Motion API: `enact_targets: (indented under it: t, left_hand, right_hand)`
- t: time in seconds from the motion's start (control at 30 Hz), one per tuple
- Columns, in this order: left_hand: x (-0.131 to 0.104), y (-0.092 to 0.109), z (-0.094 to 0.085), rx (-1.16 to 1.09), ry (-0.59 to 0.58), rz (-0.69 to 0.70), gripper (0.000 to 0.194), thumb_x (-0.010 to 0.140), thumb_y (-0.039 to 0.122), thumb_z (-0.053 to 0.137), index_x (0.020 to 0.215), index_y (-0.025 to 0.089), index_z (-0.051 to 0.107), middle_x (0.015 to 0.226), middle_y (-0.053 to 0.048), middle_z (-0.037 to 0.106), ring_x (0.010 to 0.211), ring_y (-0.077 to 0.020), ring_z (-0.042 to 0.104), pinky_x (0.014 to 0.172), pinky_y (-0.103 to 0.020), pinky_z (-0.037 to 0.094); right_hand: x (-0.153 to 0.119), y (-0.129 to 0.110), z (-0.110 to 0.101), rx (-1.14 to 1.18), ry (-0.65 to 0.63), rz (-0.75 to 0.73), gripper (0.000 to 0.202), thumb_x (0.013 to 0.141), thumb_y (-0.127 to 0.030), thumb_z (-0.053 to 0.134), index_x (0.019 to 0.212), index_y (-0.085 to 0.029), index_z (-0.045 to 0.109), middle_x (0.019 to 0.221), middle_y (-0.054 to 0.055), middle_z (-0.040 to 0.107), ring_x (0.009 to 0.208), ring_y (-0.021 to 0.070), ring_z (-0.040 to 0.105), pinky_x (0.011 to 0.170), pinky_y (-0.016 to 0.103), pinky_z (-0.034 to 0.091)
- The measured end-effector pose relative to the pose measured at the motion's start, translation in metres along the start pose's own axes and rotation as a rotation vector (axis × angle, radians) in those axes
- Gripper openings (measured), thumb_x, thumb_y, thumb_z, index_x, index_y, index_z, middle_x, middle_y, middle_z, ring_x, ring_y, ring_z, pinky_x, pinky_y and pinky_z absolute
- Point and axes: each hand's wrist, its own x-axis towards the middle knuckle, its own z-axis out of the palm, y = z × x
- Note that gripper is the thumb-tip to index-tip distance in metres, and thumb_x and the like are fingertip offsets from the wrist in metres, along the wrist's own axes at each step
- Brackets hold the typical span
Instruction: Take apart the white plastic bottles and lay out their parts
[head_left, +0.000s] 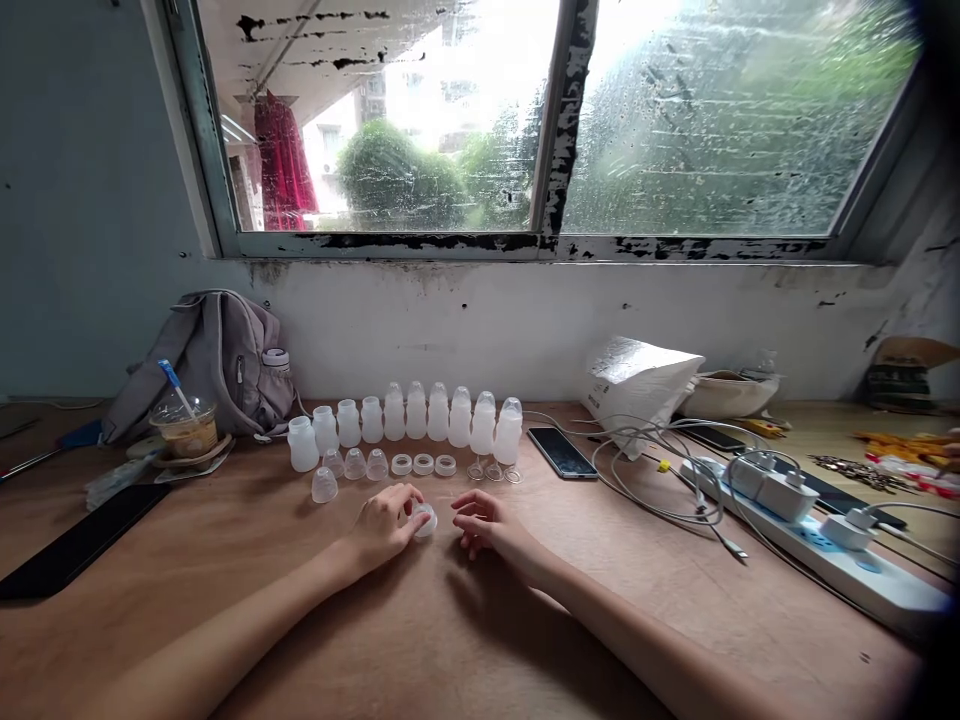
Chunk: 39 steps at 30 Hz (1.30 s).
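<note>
My left hand [388, 522] is closed on a white bottle ring [425, 521] resting on the table, its fingers partly covering it. A little to the right, my right hand [491, 528] hovers over the wood with loosely bent, parted fingers and nothing visible in them. Beyond the hands, open baby bottles [303, 446] stand at the left of a curved row. Several capped baby bottles [439, 412] continue it to the right. Before the row lie clear dome caps [325, 485], three white rings [424, 465] and three thin clear rings [493, 471].
A phone [562, 452] lies right of the bottles. Farther right are tangled cables [660, 490], a white power strip [817, 545] and a white pouch [637, 390]. At the left are a drink cup [184, 428], a grey backpack [217, 360] and a black flat strip [82, 540].
</note>
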Motion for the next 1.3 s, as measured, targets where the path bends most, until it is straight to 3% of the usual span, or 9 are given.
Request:
enact_targets:
  t: [0.13, 0.27, 0.5, 0.8, 0.93, 1.1, 1.3]
  left_hand:
    - [-0.001, 0.001, 0.001, -0.306, 0.01, -0.057, 0.022, 0.078, 0.039, 0.048, 0.089, 0.02, 0.052, 0.074, 0.0, 0.06, 0.066, -0.0127, 0.057, 0.057, -0.022, 0.045]
    - [-0.009, 0.007, 0.0, -0.424, -0.012, -0.032, 0.021, 0.079, 0.037, 0.049, 0.092, 0.02, 0.052, 0.082, -0.002, 0.062, 0.075, -0.0137, 0.059, 0.062, -0.023, 0.047]
    - [-0.014, 0.011, 0.002, -0.409, 0.019, 0.039, 0.025, 0.078, 0.03, 0.052, 0.101, 0.021, 0.048, 0.09, -0.002, 0.06, 0.08, -0.0137, 0.057, 0.072, -0.027, 0.048]
    - [-0.016, 0.008, 0.007, -0.425, 0.021, 0.05, 0.029, 0.077, 0.027, 0.052, 0.105, 0.023, 0.044, 0.091, -0.002, 0.058, 0.083, -0.0141, 0.057, 0.069, -0.026, 0.049]
    - [-0.015, 0.01, 0.006, -0.344, 0.056, 0.023, 0.03, 0.075, 0.029, 0.055, 0.104, 0.023, 0.046, 0.095, -0.003, 0.058, 0.086, -0.0162, 0.055, 0.075, -0.031, 0.047]
    - [-0.013, 0.008, 0.005, -0.267, -0.024, -0.005, 0.021, 0.079, 0.036, 0.05, 0.094, 0.022, 0.054, 0.093, -0.004, 0.059, 0.088, -0.0182, 0.054, 0.078, -0.032, 0.044]
    - [-0.014, 0.009, 0.003, -0.252, -0.041, 0.068, 0.036, 0.068, 0.036, 0.062, 0.099, 0.021, 0.053, 0.095, -0.004, 0.059, 0.09, -0.0195, 0.053, 0.079, -0.032, 0.043]
  right_hand:
    - [-0.001, 0.002, 0.002, -0.203, 0.014, -0.139, 0.033, 0.068, -0.036, 0.061, 0.095, -0.019, 0.051, 0.088, 0.002, 0.053, 0.055, 0.0086, 0.053, 0.043, 0.021, 0.045]
    - [-0.007, -0.003, 0.008, -0.334, -0.022, -0.241, 0.033, 0.071, -0.034, 0.059, 0.101, -0.022, 0.051, 0.102, 0.005, 0.051, 0.068, 0.0116, 0.055, 0.053, 0.022, 0.047]
    - [-0.013, -0.01, 0.012, -0.271, -0.102, -0.245, 0.031, 0.073, -0.026, 0.057, 0.104, -0.023, 0.052, 0.097, 0.003, 0.055, 0.074, 0.013, 0.054, 0.064, 0.025, 0.046]
    - [-0.012, -0.007, 0.015, -0.371, -0.111, -0.31, 0.03, 0.076, -0.037, 0.053, 0.101, -0.021, 0.055, 0.097, 0.005, 0.058, 0.079, 0.0161, 0.056, 0.069, 0.028, 0.046]
    - [-0.013, -0.01, 0.016, -0.395, -0.111, -0.344, 0.028, 0.077, -0.036, 0.053, 0.101, -0.021, 0.054, 0.095, 0.004, 0.059, 0.08, 0.0161, 0.057, 0.071, 0.029, 0.047]
    - [-0.014, -0.011, 0.019, -0.337, -0.11, -0.351, 0.023, 0.076, -0.034, 0.055, 0.094, -0.02, 0.052, 0.087, 0.003, 0.06, 0.079, 0.0163, 0.058, 0.072, 0.029, 0.047]
    - [-0.015, -0.01, 0.02, -0.416, -0.064, -0.391, 0.018, 0.078, -0.032, 0.052, 0.092, -0.022, 0.049, 0.085, 0.002, 0.059, 0.078, 0.0148, 0.057, 0.07, 0.027, 0.046]
